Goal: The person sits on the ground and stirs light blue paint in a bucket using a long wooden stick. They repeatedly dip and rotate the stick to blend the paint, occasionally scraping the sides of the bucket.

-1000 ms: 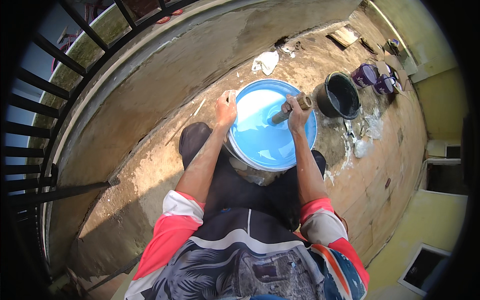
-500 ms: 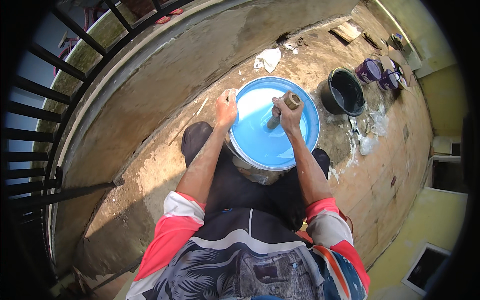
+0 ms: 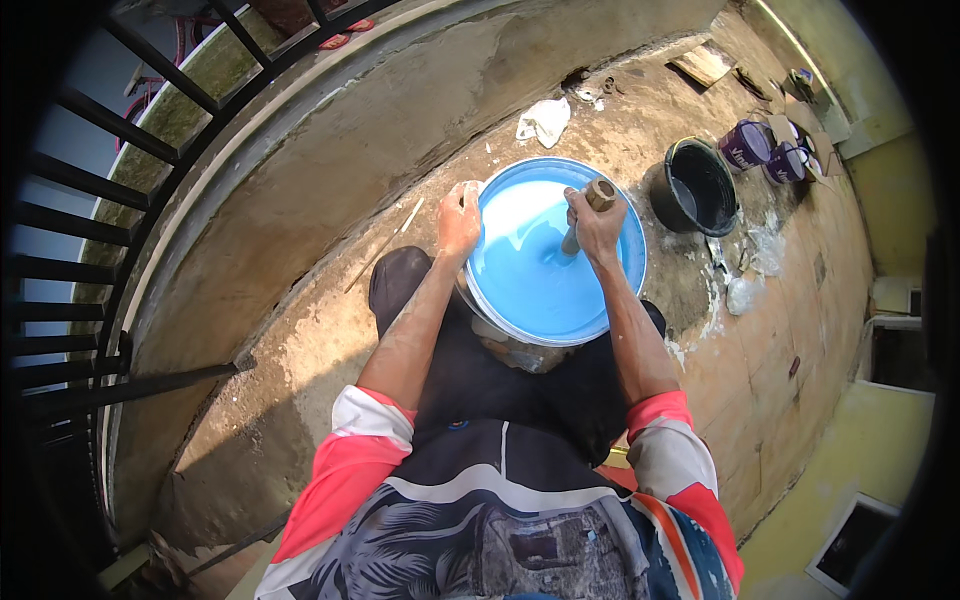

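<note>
Between my knees stands a wide round bucket (image 3: pixel 543 340) with a pale rim, holding light blue liquid paint (image 3: pixel 525 285). My left hand (image 3: pixel 459 222) is closed on the rim at the bucket's left side. My right hand (image 3: pixel 598 226) wraps round a thick, brownish stick (image 3: pixel 601 190), whose top end pokes out above the fist. The stick leans in the paint, and its lower end is hidden beneath the surface. Ripples show around it.
A black bucket (image 3: pixel 692 187) stands to the right, with purple paint pails (image 3: pixel 746 146) beyond it. A white cloth (image 3: pixel 544 122) and a thin stick (image 3: pixel 384 245) lie near the low wall (image 3: pixel 330 170). Clear plastic (image 3: pixel 742 294) and white splashes mark the floor at right.
My right hand and the stick have shifted slightly to the right within the bucket. The stick's tilt and the paint ripples differ a little. My left hand stays on the rim.
</note>
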`<action>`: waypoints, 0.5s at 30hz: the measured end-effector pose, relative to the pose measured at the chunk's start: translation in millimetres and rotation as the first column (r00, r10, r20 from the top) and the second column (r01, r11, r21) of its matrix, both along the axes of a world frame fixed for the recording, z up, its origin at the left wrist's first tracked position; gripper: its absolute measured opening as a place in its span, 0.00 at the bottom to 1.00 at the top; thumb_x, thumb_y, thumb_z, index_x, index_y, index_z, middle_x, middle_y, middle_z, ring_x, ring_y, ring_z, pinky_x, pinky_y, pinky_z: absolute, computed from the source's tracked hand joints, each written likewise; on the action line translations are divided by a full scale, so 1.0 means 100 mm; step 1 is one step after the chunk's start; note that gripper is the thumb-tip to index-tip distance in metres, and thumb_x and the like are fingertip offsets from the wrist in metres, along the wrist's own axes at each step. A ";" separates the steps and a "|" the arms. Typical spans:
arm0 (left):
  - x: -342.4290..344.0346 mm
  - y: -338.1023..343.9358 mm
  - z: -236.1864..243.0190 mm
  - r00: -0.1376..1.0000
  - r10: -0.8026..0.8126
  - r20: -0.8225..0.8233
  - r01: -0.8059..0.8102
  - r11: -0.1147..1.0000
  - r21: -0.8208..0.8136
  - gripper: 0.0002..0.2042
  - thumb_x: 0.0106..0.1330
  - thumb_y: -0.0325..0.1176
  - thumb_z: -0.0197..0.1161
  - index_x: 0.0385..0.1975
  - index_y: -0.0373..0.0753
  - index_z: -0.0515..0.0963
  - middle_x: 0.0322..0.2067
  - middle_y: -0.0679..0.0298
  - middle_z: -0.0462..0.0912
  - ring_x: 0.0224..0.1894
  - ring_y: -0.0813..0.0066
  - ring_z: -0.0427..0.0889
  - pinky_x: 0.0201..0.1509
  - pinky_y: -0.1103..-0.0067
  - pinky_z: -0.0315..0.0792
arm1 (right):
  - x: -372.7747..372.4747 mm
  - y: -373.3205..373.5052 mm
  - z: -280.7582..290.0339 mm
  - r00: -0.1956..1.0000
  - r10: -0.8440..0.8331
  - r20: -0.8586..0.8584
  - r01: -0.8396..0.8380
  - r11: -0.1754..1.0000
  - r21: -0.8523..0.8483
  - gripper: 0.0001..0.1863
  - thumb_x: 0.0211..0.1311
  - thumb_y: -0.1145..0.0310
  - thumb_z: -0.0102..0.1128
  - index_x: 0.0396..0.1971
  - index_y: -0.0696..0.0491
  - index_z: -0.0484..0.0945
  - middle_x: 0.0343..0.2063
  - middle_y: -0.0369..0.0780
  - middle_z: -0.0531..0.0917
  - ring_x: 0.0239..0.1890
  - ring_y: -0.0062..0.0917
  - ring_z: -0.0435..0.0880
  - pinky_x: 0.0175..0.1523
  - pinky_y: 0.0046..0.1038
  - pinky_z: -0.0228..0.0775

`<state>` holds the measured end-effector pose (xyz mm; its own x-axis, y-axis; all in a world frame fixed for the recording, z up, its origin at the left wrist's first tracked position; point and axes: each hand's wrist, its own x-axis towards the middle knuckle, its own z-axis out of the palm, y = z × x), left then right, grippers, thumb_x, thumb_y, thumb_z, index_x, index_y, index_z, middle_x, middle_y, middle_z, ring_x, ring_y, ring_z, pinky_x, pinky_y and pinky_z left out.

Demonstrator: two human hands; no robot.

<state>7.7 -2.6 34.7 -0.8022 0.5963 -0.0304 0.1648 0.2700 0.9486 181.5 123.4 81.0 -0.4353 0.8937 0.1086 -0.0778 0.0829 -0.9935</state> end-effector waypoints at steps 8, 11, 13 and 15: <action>0.03 0.00 0.04 0.999 -0.009 -0.034 0.010 1.000 0.005 0.17 0.76 0.39 0.50 0.47 0.33 0.82 0.43 0.48 0.86 0.48 0.52 0.84 0.55 0.65 0.73 | -0.40 -0.26 -0.05 0.921 -0.105 -0.376 0.066 0.991 -0.115 0.13 0.57 0.82 0.65 0.23 0.52 0.69 0.17 0.32 0.72 0.17 0.15 0.69 0.22 0.22 0.61; 0.04 -0.02 0.10 1.000 0.001 0.006 0.000 1.000 -0.024 0.17 0.75 0.38 0.51 0.46 0.33 0.82 0.43 0.47 0.86 0.48 0.53 0.84 0.55 0.66 0.74 | -0.31 -0.39 -0.01 0.960 0.172 -0.223 -0.206 0.968 -0.140 0.12 0.57 0.80 0.66 0.23 0.52 0.70 0.16 0.32 0.72 0.16 0.16 0.69 0.21 0.22 0.61; 0.05 -0.03 0.11 1.000 0.000 0.019 0.000 1.000 -0.016 0.17 0.75 0.38 0.51 0.46 0.32 0.82 0.42 0.48 0.86 0.47 0.54 0.85 0.55 0.66 0.74 | -0.15 -0.34 0.04 0.953 0.287 -0.097 -0.299 0.943 -0.145 0.11 0.56 0.78 0.67 0.22 0.53 0.71 0.16 0.32 0.73 0.16 0.15 0.70 0.21 0.22 0.60; 0.04 -0.03 0.03 1.000 0.004 0.010 -0.005 0.999 0.032 0.17 0.75 0.38 0.51 0.46 0.32 0.82 0.42 0.48 0.87 0.47 0.54 0.85 0.54 0.66 0.74 | -0.02 -0.20 0.12 0.951 0.307 0.019 -0.302 0.944 -0.133 0.12 0.55 0.74 0.69 0.19 0.53 0.73 0.16 0.32 0.75 0.16 0.15 0.71 0.20 0.23 0.60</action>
